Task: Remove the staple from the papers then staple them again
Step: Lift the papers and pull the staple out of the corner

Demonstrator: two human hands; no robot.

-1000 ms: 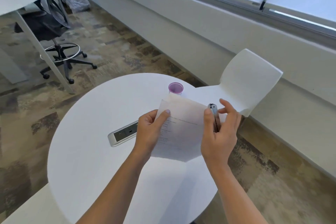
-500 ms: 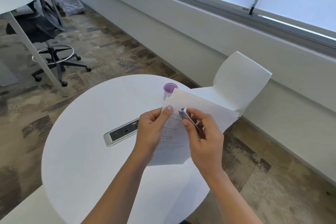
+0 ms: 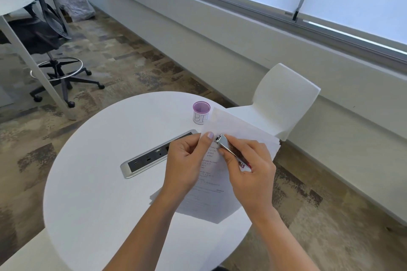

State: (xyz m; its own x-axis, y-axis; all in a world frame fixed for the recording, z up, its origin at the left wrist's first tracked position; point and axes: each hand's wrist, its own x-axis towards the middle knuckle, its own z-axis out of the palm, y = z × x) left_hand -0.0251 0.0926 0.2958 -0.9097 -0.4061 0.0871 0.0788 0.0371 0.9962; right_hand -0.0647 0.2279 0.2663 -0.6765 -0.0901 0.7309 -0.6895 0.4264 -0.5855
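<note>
Over the round white table (image 3: 92,182), the left hand (image 3: 187,160) pinches the top corner of the printed white papers (image 3: 209,196) between thumb and fingers. The right hand (image 3: 251,174) grasps a small chrome stapler (image 3: 229,149), its tip at that corner, just beside the left thumb.

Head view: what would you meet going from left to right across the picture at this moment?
Office chair → outlet strip → purple cup → stapler → white chair.
</note>
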